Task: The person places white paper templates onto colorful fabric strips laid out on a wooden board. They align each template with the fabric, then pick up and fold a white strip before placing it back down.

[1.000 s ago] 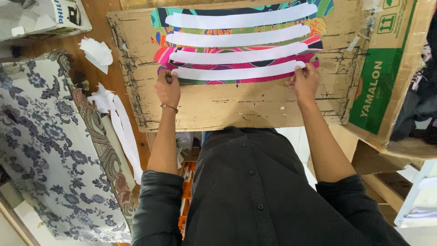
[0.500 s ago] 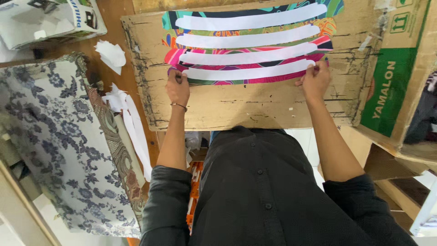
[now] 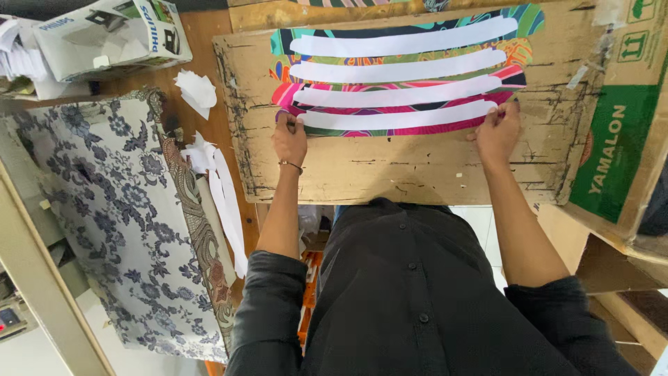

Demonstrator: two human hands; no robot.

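Note:
A multicoloured patterned cloth (image 3: 410, 87) lies flat on a worn cardboard board (image 3: 417, 167). Several long curved white paper strips (image 3: 396, 118) lie across the cloth in rows. My left hand (image 3: 289, 138) pinches the cloth's near left corner, at the end of the nearest strip. My right hand (image 3: 497, 131) pinches the near right corner at the strip's other end. A thin bracelet sits on my left wrist. Both forearms reach forward out of rolled-up black sleeves.
A blue floral cloth (image 3: 104, 209) covers the surface at left, with white paper scraps (image 3: 216, 181) along its edge. A printed appliance box (image 3: 104, 35) stands at the back left. A green and brown carton (image 3: 619, 146) sits on the right.
The view has tilted down, so the board and cloth sit lower and nearer. Both hands stay at the cloth's near corners.

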